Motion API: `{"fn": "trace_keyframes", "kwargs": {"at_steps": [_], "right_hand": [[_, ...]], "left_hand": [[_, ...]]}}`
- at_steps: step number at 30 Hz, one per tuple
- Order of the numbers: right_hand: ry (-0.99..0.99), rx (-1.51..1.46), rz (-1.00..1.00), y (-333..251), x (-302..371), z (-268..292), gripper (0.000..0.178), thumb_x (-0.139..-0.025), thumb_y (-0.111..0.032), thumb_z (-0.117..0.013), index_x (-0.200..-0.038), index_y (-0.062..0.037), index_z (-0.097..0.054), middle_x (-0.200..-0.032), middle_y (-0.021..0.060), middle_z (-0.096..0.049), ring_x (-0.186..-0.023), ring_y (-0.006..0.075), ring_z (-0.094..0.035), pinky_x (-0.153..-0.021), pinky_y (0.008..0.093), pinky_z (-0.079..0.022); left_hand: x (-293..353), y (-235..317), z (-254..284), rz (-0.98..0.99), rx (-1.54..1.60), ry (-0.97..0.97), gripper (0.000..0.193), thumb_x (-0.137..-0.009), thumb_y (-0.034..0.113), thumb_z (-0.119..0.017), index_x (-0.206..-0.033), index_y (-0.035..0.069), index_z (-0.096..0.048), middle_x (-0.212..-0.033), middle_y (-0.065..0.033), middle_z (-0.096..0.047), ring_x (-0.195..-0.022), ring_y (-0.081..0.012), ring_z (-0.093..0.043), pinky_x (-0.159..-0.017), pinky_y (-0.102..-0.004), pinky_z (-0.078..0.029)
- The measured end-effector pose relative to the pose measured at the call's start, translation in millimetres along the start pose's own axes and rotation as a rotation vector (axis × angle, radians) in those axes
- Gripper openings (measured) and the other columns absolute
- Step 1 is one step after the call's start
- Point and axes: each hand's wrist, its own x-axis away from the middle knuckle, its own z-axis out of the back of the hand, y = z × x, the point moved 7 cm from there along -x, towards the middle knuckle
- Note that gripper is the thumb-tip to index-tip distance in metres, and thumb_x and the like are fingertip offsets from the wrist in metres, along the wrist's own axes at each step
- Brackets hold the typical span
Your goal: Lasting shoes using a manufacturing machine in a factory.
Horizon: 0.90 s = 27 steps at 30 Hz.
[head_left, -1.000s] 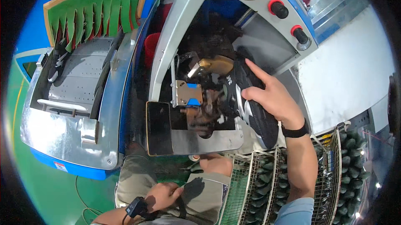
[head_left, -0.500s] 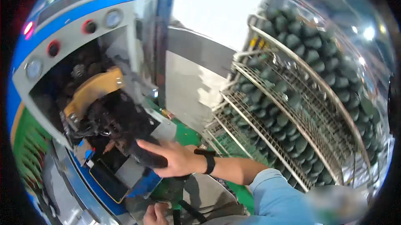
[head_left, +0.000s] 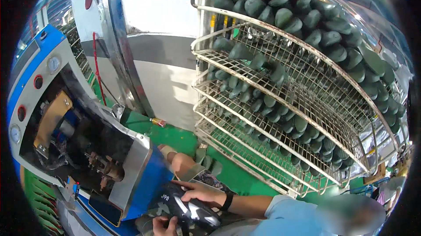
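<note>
In my lap area, at the lower middle, lies a black shoe (head_left: pixel 199 214) with white and grey stripes. My right hand (head_left: pixel 204 193), a black band on its wrist, grips the shoe from above with the thumb and fingers around it. Low at the picture's edge my left hand (head_left: pixel 164 226) is closed beside the shoe's near side; what its curled fingers hold is hidden. Left of the shoe stands a blue and grey machine (head_left: pixel 147 166) with dials and red-ringed knobs. Its dark opening contains a curved tan pad (head_left: pixel 51 119) and a metal fixture (head_left: pixel 105 169).
A pale wire rack (head_left: pixel 280 93) with several tiers of dark green, rounded pieces fills the right. Behind the machine is a white and grey wall (head_left: pixel 162 76). A small tube (head_left: pixel 158 122) lies on the green floor (head_left: pixel 182 138). Bristly green material (head_left: pixel 37 196) is at far left.
My right hand has drawn back from the machine's opening to my lap, bringing the black shoe. The metal fixture now shows uncovered. The view has swung right; my left hand stays low and closed.
</note>
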Motion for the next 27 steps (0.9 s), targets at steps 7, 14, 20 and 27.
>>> {"fn": "trace_keyframes", "kwargs": {"at_steps": [7,14,20,27], "right_hand": [[-0.1,-0.455,0.007,48,-21,-7,0.077,-0.092,-0.014,-0.059,-0.163,-0.0092,-0.029,-0.12,0.0052,-0.064,-0.097,0.0103,-0.063,-0.082,0.0226,-0.052],[-0.192,-0.13,0.011,42,-14,-27,0.107,-0.086,-0.024,-0.074,-0.167,-0.0091,-0.006,-0.126,0.0083,-0.058,-0.107,0.0172,-0.057,-0.092,0.0277,-0.047],[-0.206,-0.18,0.044,31,-16,-39,0.106,-0.086,-0.018,-0.076,-0.166,-0.0053,-0.008,-0.137,0.0086,-0.052,-0.11,0.013,-0.057,-0.094,0.0268,-0.049],[-0.189,-0.343,-0.022,49,-25,-40,0.095,-0.087,-0.015,-0.073,-0.165,-0.01,-0.018,-0.111,0.0033,-0.066,-0.091,0.0108,-0.063,-0.077,0.0236,-0.052]], "left_hand": [[9,-14,11,-0.033,-0.022,0.0,0.021,-0.089,-0.002,-0.077,-0.105,-0.003,-0.064,-0.095,-0.0074,-0.069,-0.081,-0.0147,-0.062,-0.076,-0.0284,-0.052],[23,2,18,0.107,-0.154,0.049,0.028,-0.087,0.002,-0.076,-0.113,-0.007,-0.071,-0.098,-0.013,-0.074,-0.084,-0.0219,-0.065,-0.081,-0.0329,-0.053],[35,25,27,-0.032,0.009,0.276,0.024,-0.088,0.0,-0.074,-0.111,-0.006,-0.071,-0.103,-0.0127,-0.074,-0.087,-0.0204,-0.065,-0.08,-0.0327,-0.052],[39,24,34,-0.079,-0.004,0.332,0.017,-0.089,0.0,-0.075,-0.102,-0.006,-0.068,-0.099,-0.0103,-0.072,-0.082,-0.0168,-0.06,-0.074,-0.0304,-0.051]]}}
